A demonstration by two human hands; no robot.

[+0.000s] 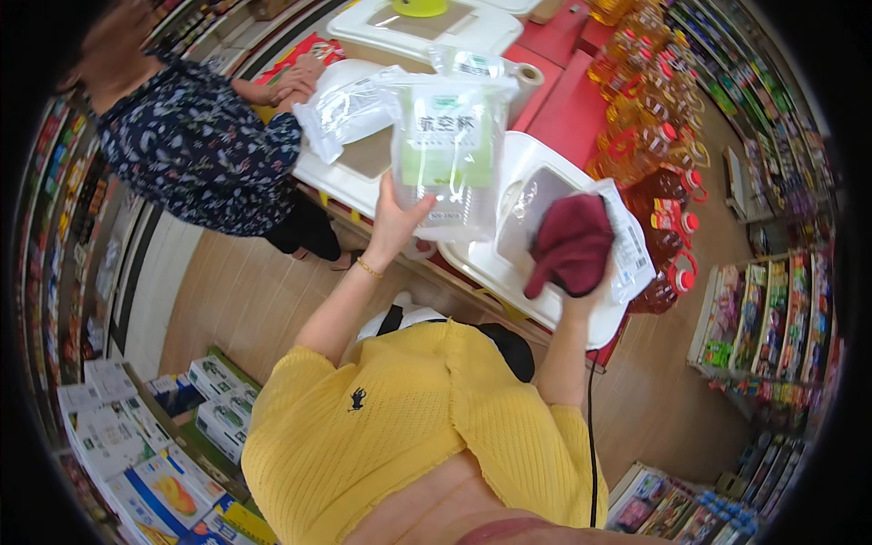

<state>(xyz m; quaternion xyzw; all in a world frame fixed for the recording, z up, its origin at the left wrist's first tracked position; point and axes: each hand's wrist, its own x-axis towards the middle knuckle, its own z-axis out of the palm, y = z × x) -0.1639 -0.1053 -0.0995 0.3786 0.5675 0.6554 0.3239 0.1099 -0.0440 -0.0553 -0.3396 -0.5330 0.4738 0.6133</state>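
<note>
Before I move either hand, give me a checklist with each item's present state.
1. Left hand holding the clear package: ok, at its lower left side.
2. Right fingers closed on the maroon cloth: cannot tell, they are hidden.
3. White packet free of the right hand: cannot tell.
4. Co-worker's hands apart from the clear package: ok.
5. White container top fully in view: not ok, the cloth covers part.
</note>
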